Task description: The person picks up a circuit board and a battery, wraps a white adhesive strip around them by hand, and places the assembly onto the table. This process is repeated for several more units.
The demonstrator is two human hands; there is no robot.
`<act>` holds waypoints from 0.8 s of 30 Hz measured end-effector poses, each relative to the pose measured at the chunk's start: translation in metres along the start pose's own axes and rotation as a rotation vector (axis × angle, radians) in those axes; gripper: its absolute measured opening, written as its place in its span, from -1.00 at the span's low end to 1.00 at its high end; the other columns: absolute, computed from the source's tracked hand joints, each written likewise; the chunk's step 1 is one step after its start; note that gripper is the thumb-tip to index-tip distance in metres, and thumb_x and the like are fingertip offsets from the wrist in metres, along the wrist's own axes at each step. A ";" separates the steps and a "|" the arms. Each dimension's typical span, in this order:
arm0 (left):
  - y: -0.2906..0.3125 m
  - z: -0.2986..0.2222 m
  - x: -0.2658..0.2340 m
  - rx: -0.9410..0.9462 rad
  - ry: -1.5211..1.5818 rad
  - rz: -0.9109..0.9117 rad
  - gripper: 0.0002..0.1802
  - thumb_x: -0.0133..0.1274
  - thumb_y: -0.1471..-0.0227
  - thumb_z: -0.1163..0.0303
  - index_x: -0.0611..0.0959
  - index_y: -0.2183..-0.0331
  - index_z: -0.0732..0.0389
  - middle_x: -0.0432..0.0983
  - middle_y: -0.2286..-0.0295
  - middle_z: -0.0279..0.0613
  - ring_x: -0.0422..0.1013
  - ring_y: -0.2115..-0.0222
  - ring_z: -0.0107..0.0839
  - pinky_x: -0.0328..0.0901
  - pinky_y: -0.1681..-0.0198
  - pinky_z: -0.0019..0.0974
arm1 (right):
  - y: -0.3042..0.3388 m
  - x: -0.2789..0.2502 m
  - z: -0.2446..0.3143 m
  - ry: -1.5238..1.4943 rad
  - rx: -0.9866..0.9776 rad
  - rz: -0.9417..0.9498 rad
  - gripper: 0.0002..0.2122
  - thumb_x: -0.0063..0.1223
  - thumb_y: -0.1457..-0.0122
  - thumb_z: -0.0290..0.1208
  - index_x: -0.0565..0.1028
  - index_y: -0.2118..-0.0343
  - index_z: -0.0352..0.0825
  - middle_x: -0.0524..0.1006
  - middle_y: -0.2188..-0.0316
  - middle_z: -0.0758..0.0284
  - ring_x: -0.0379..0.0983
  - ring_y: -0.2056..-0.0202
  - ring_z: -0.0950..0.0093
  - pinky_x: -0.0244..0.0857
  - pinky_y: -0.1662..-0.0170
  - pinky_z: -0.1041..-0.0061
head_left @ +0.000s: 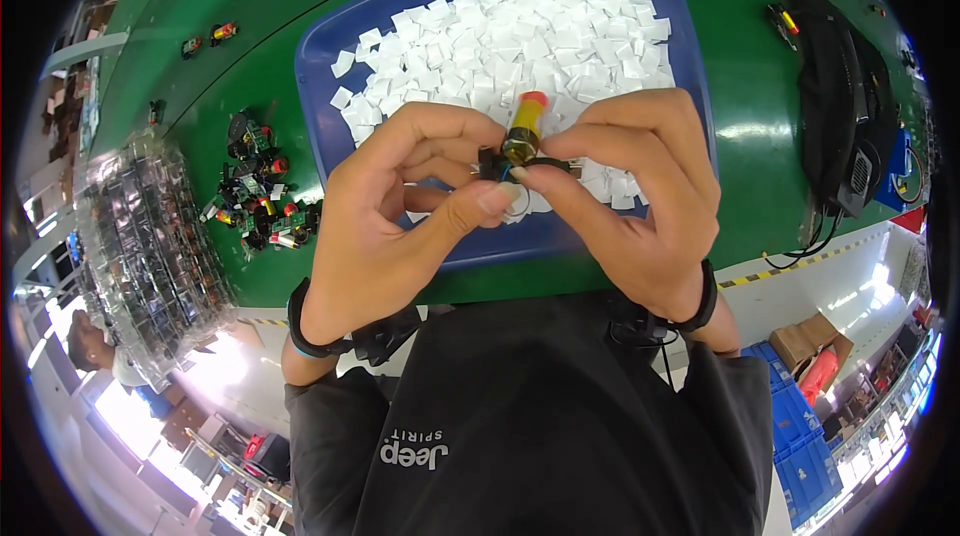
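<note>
"Hands' pose?"
"Left hand [385, 206] and right hand [650, 181] arch inward, fingertips pinching a wired electronic assembly [517, 150] between them, its yellow cylinder [528, 116] jutting beyond."
"Below?"
"White squares [535, 36], blue tray [318, 86]."

Pale lettering [414, 448] is printed on the dark shirt [600, 416], left of its middle, at the lower centre of the frame; two lines are formed, the larger below the smaller, both seen upside down. A yellow-and-black striped band [790, 267] is shown at right, below the tabletop [750, 186].
</note>
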State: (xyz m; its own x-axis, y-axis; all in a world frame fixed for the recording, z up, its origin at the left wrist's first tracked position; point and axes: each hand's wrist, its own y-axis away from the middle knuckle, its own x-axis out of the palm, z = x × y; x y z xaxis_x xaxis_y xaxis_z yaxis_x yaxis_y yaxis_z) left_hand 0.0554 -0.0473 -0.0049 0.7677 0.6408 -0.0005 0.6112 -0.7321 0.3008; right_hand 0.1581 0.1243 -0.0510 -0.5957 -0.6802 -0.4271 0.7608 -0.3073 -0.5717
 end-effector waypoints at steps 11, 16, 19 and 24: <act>0.000 0.005 0.003 0.005 -0.009 -0.034 -0.66 0.21 -0.08 0.53 0.52 0.09 0.34 0.59 0.30 -0.16 0.55 0.31 -0.48 0.46 0.28 -0.46 | 0.004 0.002 -0.002 -0.113 0.052 0.007 -0.76 0.43 0.16 -0.62 0.60 0.39 -0.37 0.48 0.30 0.29 0.44 0.33 0.47 0.32 0.32 0.58; -0.001 0.001 0.000 -0.029 0.007 0.033 -0.66 0.17 -0.10 0.56 0.50 0.08 0.36 0.58 0.28 -0.12 0.55 0.30 -0.45 0.48 0.24 -0.41 | 0.002 -0.001 -0.001 -0.228 0.122 0.061 -0.78 0.42 0.15 -0.62 0.59 0.41 -0.38 0.48 0.30 0.28 0.43 0.32 0.47 0.32 0.32 0.58; -0.001 0.000 0.000 -0.049 -0.004 0.080 -0.64 0.12 -0.11 0.64 0.45 0.05 0.41 0.55 0.23 -0.06 0.53 0.26 -0.39 0.51 0.19 -0.32 | 0.004 -0.003 -0.001 -0.200 0.133 0.076 -0.79 0.41 0.16 -0.62 0.59 0.43 -0.37 0.47 0.31 0.28 0.43 0.32 0.48 0.31 0.33 0.58; 0.004 0.001 0.010 0.108 -0.251 0.003 -0.64 0.16 -0.08 0.61 0.52 0.05 0.35 0.57 0.23 -0.12 0.53 0.26 -0.40 0.51 0.22 -0.33 | 0.003 0.000 -0.008 -0.071 0.024 -0.020 -0.76 0.40 0.28 -0.60 0.58 0.48 -0.27 0.49 0.36 0.37 0.39 0.34 0.42 0.28 0.41 0.54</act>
State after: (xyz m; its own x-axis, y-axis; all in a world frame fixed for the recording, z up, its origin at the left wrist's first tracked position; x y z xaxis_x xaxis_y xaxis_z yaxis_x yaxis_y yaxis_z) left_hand 0.0659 -0.0440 -0.0050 0.7850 0.5711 -0.2399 0.6155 -0.7631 0.1973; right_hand 0.1579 0.1285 -0.0580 -0.5920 -0.7188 -0.3645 0.7551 -0.3366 -0.5625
